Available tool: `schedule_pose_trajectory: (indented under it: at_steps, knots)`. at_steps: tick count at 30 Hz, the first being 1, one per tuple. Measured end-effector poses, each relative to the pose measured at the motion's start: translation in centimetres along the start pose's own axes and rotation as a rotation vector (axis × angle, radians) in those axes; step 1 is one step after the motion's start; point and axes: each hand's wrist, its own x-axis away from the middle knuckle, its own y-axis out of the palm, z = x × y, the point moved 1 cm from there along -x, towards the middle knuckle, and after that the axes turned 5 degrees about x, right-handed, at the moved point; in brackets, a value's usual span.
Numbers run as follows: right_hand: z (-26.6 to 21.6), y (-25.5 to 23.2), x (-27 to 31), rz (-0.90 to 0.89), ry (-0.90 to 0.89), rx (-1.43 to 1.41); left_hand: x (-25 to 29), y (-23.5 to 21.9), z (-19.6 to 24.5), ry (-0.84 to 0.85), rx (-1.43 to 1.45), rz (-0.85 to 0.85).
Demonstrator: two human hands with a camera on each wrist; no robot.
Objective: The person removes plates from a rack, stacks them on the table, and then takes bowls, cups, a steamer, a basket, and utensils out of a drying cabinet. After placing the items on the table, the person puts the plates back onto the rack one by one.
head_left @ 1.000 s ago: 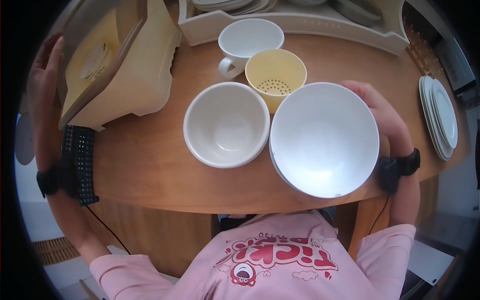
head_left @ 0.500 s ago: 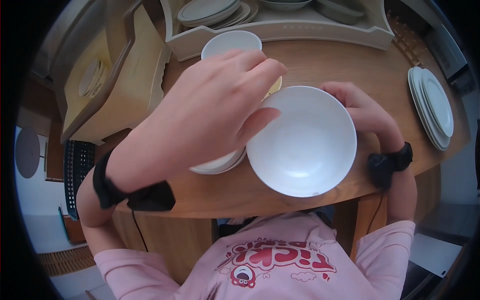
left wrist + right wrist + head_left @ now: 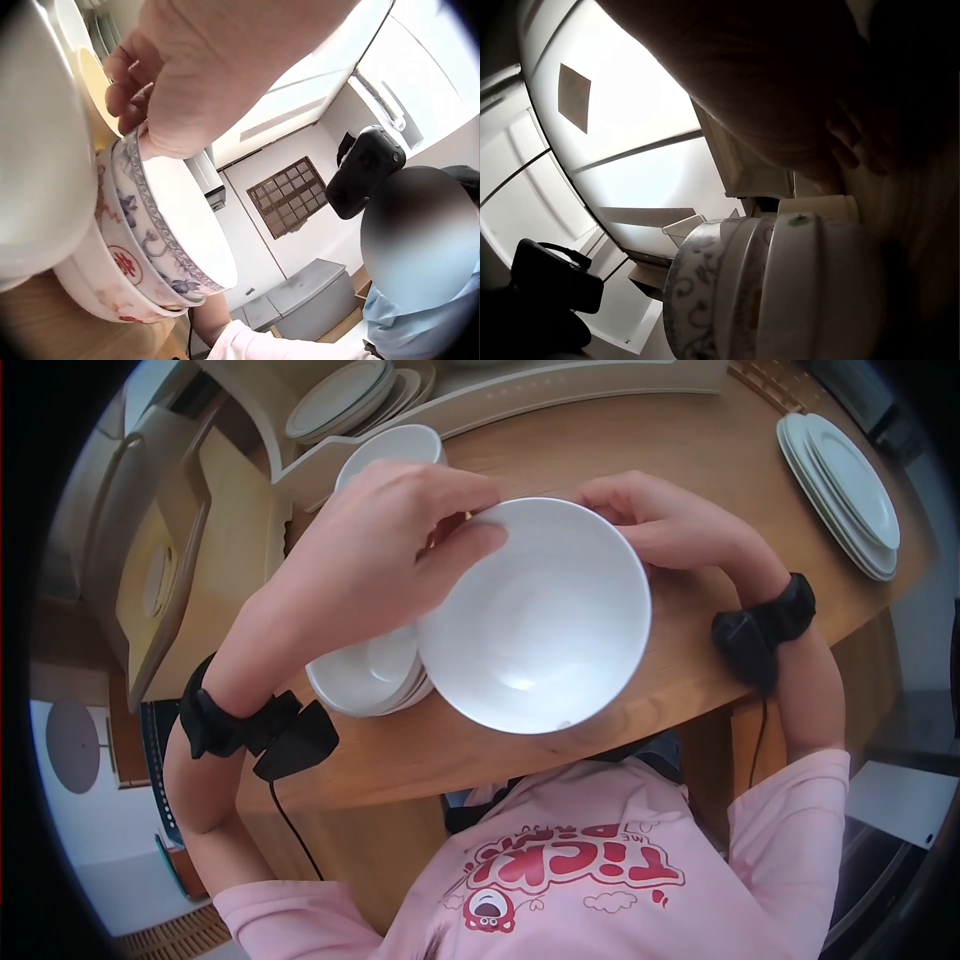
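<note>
A stack of bowls stands near the table's front edge, its top bowl (image 3: 545,630) plain white inside with a blue pattern outside. My left hand (image 3: 370,550) pinches that bowl's rim at the far left, thumb over the inside. Lower bowls (image 3: 112,277) with floral designs and a red mark sit under it. My right hand (image 3: 680,520) is at the stack's far right side, fingers partly hidden behind the rim; I cannot tell whether it grips. Left of the stack is a cream bowl (image 3: 365,675), partly covered by my left arm. A yellow perforated cup (image 3: 94,90) stands behind.
Behind my left hand is a white cup (image 3: 410,440). A cream rack with plates (image 3: 340,400) runs along the back, and a cream bin (image 3: 225,550) stands at left. Stacked white plates (image 3: 850,480) lie at the right. Another person (image 3: 420,247) shows in the left wrist view.
My left hand has come from the bin at far left across to the bowl stack and taken the top bowl's rim. The right hand has stayed by the stack; the head view has turned.
</note>
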Motion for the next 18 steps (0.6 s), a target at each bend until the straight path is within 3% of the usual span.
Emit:
schedule_pose_trajectory:
  at_steps: [18]
  knots:
    - [-1.1, -0.3, 0.5, -0.018, -0.001, 0.026, -0.7, -0.5, 0.8, -0.026, -0.114, -0.029]
